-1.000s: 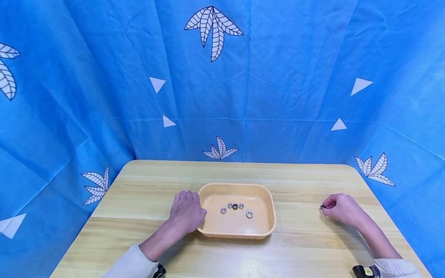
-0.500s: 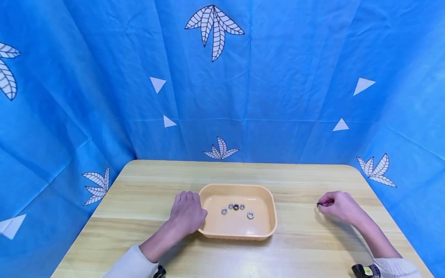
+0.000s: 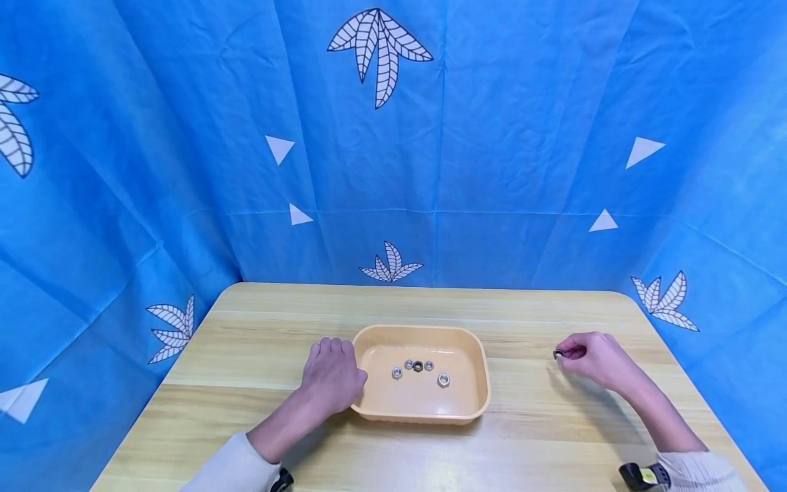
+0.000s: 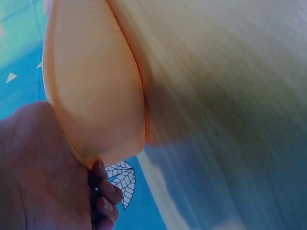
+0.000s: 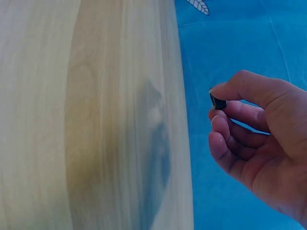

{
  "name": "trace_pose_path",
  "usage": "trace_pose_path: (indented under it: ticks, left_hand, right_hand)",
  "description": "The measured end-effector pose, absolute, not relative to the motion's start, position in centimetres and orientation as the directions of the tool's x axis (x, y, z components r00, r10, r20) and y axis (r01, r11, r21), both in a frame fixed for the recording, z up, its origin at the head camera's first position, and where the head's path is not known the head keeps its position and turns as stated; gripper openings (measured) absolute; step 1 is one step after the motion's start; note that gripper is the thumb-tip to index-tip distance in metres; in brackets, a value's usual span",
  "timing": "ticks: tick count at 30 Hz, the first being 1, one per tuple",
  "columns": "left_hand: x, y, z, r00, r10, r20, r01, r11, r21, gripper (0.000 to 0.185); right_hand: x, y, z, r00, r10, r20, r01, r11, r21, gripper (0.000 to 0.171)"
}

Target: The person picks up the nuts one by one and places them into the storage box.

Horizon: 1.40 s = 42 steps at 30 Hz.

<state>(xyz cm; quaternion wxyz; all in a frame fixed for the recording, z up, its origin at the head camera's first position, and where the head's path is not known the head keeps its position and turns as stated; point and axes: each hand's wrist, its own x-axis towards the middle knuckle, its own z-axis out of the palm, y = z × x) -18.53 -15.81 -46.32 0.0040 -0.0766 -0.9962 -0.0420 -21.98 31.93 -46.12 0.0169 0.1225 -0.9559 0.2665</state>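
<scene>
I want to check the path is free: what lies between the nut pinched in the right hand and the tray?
Only bare wooden table lies between the nut in the right hand and the tray, as the head view shows.

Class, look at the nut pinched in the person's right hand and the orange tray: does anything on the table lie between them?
Nothing visible does. The right hand pinches a dark nut to the right of the orange tray, and only bare wooden table lies between them. The left hand rests against the tray's far side.
</scene>
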Motion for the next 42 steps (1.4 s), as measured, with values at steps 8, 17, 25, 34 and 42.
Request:
trace_pose_path:
  ticks: [8,17,25,34,42]
  left_hand:
    - [-18.5,-15.7,-46.2,-0.988,0.156,0.011,0.157,0.984,0.08,0.024]
    - [-18.5,-15.7,-46.2,-0.987,0.161,0.005,0.161,0.984,0.074,0.025]
    - [-18.5,-15.7,-46.4,-0.988,0.154,0.006,0.154,0.986,0.066,0.027]
    - [-18.3,-15.7,-46.2,-0.988,0.155,0.005,0.155,0.986,0.065,0.027]
    - [-18.4,-15.7,-46.1,-0.989,0.15,0.001,0.15,0.986,0.069,0.026]
  right_hand:
    - [-21.9,30.9,-45.1,-0.969,-0.221,0.111,-0.246,0.814,-0.527,0.015]
    - [-21.8,30.0,-44.1,-0.958,-0.243,0.151,-0.286,0.799,-0.528,0.014]
    - [-21.7,28.9,-43.3,-0.952,-0.262,0.16,-0.306,0.784,-0.539,0.013]
    - [-21.6,27.5,-42.4,-0.929,-0.308,0.205,-0.371,0.774,-0.514,0.015]
    - [-21.7,25.8,-41.7,-0.906,-0.35,0.239,-0.424,0.75,-0.508,0.014]
